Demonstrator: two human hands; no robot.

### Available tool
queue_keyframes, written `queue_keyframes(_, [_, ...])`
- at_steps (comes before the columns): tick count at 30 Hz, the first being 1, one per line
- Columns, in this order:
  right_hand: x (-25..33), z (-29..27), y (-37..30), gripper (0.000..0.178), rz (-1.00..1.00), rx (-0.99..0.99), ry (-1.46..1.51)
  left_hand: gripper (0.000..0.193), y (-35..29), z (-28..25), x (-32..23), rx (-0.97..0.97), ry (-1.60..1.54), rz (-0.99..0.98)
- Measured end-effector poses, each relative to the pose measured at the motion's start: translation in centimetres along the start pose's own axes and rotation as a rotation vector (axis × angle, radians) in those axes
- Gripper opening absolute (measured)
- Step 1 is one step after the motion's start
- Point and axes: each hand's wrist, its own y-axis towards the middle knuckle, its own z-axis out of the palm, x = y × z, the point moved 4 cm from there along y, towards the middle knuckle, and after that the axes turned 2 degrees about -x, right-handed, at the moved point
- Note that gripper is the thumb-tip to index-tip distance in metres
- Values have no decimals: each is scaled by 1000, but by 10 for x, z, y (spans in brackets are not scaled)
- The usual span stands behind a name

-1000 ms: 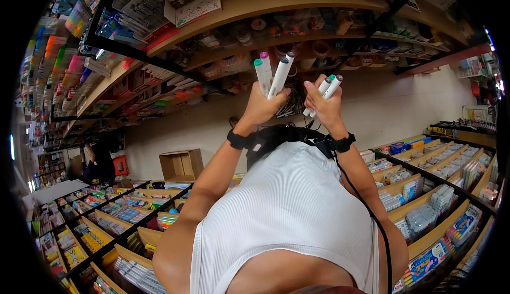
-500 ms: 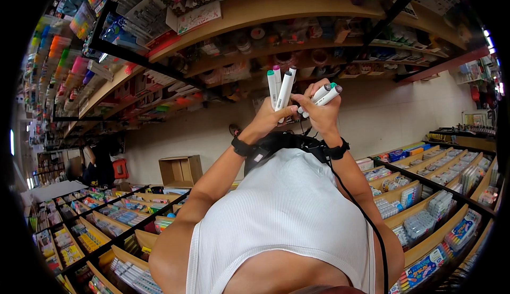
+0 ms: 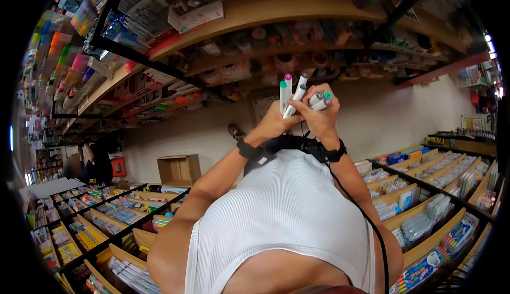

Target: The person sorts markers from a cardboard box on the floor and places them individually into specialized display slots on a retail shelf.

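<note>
My left hand [image 3: 273, 121] is closed round several white markers [image 3: 293, 102], whose ends are green, magenta and dark grey; they stand up fanned out. Close against it, my right hand [image 3: 323, 117] is closed on another small bunch of white markers [image 3: 317, 100], with grey-brown and green ends. The fingers of the right hand reach to the lower part of the left bunch, and the hands appear to touch. Palms hide the lower ends of both bunches. Both wrists wear black bands.
Ahead runs a wooden shelf [image 3: 287, 4] loaded with pens and markers, with more shelves beneath. Divided racks of stationery [image 3: 425, 209] lie on both sides behind me. An open cardboard box [image 3: 179, 170] is at left. Farther left is a person in dark clothes [image 3: 98, 161]. A black cable [image 3: 366, 214] crosses my right side.
My left hand has moved right with its markers, closing the gap to the right hand. The right bunch has dropped a little and sits deeper in the hand. A shoe shows more below.
</note>
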Motion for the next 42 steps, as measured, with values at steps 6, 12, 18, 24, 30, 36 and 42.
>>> queue_keyframes(6, [-18,-5,-2,36,45,-144,-4,38,7,-1,26,-56,125,161])
queue_keyframes(12, [-22,-5,1,25,227,-295,139,39,1,7,-12,-160,187,210])
queue_keyframes(18, [-45,-11,10,28,220,-392,192,23,0,6,-5,-286,387,359])
queue_keyframes(24, [-36,-2,14,43,364,-341,357,22,-3,10,-8,-278,438,557])
queue_keyframes(30, [-44,-4,10,48,376,-297,298,31,-9,16,-9,-185,608,576])
queue_keyframes(36, [-62,-5,3,44,508,-333,395,33,-12,14,-10,-154,628,555])
queue_keyframes(42, [-65,-2,-2,42,488,-273,413,34,-13,9,-6,-114,544,525])
